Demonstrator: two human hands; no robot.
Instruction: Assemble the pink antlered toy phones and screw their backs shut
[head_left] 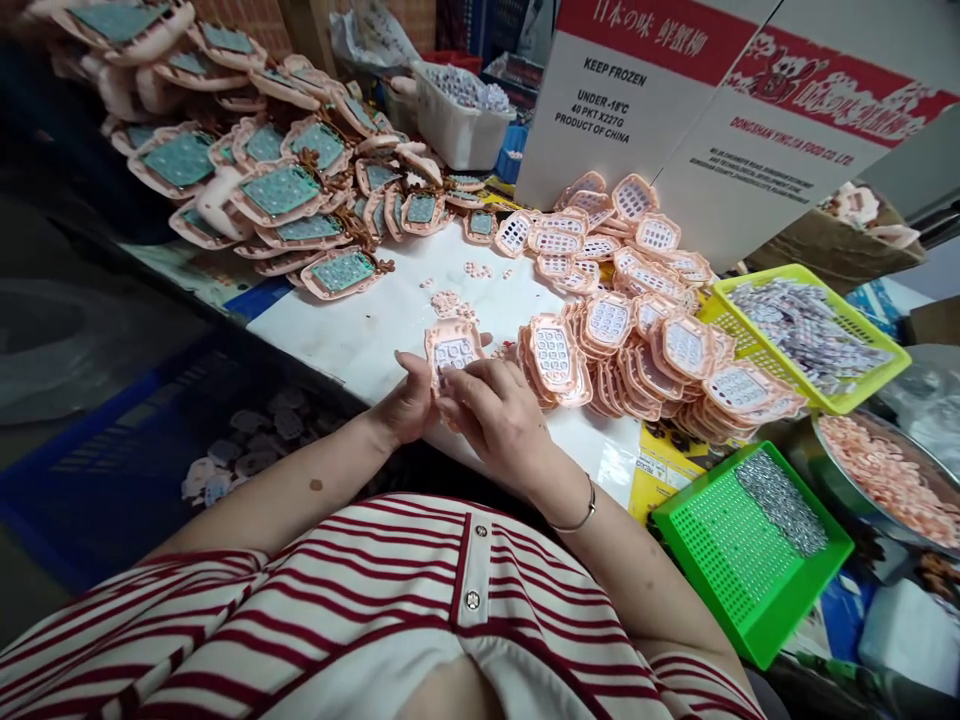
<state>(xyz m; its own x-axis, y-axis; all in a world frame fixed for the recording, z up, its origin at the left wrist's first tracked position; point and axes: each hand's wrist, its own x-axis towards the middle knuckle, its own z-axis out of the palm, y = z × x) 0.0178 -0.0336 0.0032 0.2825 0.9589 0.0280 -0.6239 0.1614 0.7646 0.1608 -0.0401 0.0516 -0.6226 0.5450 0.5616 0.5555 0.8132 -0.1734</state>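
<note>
While the left hand point(411, 402) cups the side and underside of 1 pink plastic casing point(452, 352), half open with its thumb raised clear, the right hand point(504, 420) bends over the lower part of that casing. The right fingers are curled and close together, their tips at the white keypad set in it; whether they pinch a small part cannot be told. The casing is just above the near edge of the white table point(322, 335), tilted slightly.

At 12 o'clock from it lie loose small pink pieces point(452, 305), and farther off at 12 o'clock stands a white tub point(463, 138) filled with small pale parts. At 3 o'clock are stacks of keypad casings point(553, 350), with a yellow basket point(847, 403) of small printed parts beyond them. At 4 o'clock sits a green basket point(709, 570) holding small silvery parts, next to a metal bowl point(814, 450) of pink pieces. At 2 o'clock rises a printed carton point(637, 135), and at 10 o'clock casings with teal boards point(277, 190) are heaped.
</note>
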